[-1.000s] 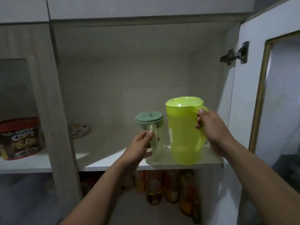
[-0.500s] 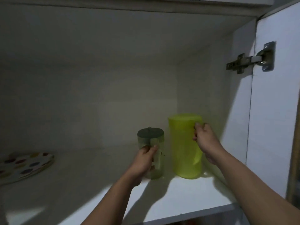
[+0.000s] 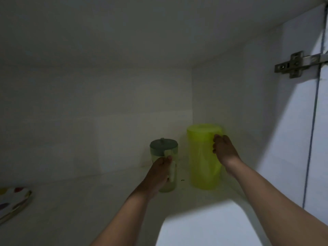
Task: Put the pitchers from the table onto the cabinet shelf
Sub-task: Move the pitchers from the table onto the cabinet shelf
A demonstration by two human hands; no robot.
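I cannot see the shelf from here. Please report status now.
Left hand shut on small pitcher handle. Right hand shut on yellow pitcher handle. Both pitchers upright, deep on shelf. Nothing in the way.

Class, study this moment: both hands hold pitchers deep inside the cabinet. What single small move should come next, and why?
Probably let go of both handles and draw the arms back. The small clear pitcher with the grey-green lid and the tall lime-yellow plastic pitcher appear to stand upright on the white cabinet shelf near its back corner, while the left hand and right hand grip their handles.
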